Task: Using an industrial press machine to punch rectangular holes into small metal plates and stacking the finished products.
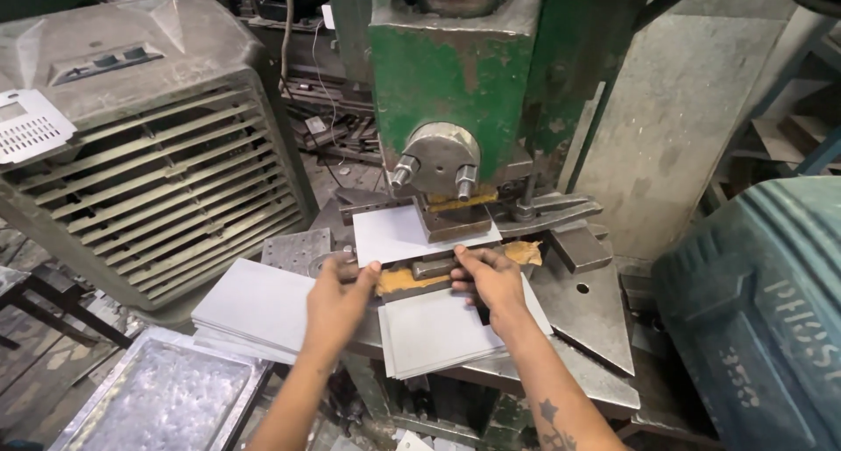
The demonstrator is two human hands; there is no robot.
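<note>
A thin grey metal sheet [390, 232] lies under the ram [442, 162] of a green press [447, 74], on its die. My left hand [337, 298] pinches the sheet's near left edge. My right hand [491, 280] holds its near right edge by the die block. Just below my hands lies a stack of the same grey sheets [434, 333] on the press table. A second stack [250, 311] sits to the left of my left wrist.
A grey louvred cooler [149, 171] stands at the left with a perforated plate [31, 127] on it. A metal tray [158, 403] is at the bottom left. A teal barrel [762, 320] is at the right. The steel press table [587, 315] juts forward.
</note>
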